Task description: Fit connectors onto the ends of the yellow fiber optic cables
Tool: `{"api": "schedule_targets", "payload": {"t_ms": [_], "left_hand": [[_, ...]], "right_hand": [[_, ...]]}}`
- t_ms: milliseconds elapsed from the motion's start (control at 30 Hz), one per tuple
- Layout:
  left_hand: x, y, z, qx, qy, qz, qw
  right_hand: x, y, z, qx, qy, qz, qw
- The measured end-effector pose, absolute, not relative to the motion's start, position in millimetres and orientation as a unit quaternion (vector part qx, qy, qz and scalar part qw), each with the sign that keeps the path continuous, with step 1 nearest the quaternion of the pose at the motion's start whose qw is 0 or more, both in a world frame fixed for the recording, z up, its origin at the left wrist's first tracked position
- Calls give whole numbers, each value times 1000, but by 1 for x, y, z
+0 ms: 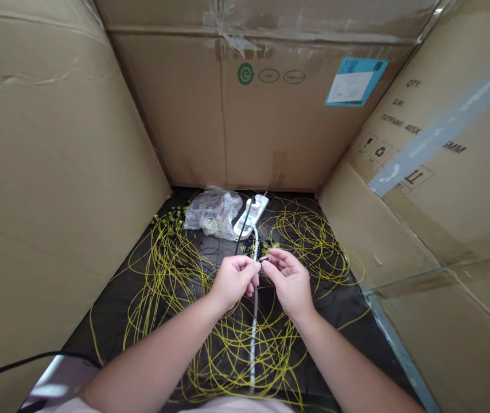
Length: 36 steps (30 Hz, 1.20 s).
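My left hand [235, 279] and my right hand [287, 279] meet above the middle of a dark table [111, 304]. Both are closed in a pinch, fingertips almost touching, on something small and dark that I cannot make out. A white cable [254, 321] runs from under the hands toward me and back to a white power strip [251, 216]. Loops of thin yellow fibre cable [171, 275] lie all over the table around the hands, with several yellow connector ends near the far left.
A crumpled clear plastic bag [214, 212] lies beside the power strip at the back. Tall cardboard walls [47, 172] close in the table on the left, back and right. A black cable [21, 362] crosses the near left corner.
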<state>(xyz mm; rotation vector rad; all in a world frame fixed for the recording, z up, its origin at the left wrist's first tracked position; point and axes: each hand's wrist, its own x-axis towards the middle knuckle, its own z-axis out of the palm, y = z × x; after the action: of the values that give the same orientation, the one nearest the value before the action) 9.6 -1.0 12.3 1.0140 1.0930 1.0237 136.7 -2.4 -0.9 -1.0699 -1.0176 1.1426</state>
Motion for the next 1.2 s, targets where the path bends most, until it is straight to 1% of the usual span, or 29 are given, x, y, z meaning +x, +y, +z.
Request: {"api": "schedule_targets", "payload": {"t_ms": [233, 733, 900, 1067, 1200], "left_hand": [[9, -1, 12, 440, 465, 450, 622], [8, -2, 15, 505, 494, 420, 570], [6, -2, 19, 533, 486, 403, 564], [2, 5, 41, 554, 490, 361, 569], [1, 15, 73, 554, 435, 390, 593]], "right_hand": [[138, 0, -4, -458, -431, 482, 610], [139, -2, 0, -446, -470, 512, 564], [144, 0, -1, -462, -492, 474, 565], [146, 5, 11, -438, -491, 488, 573], [138, 15, 38, -400, -437, 544, 594]]}}
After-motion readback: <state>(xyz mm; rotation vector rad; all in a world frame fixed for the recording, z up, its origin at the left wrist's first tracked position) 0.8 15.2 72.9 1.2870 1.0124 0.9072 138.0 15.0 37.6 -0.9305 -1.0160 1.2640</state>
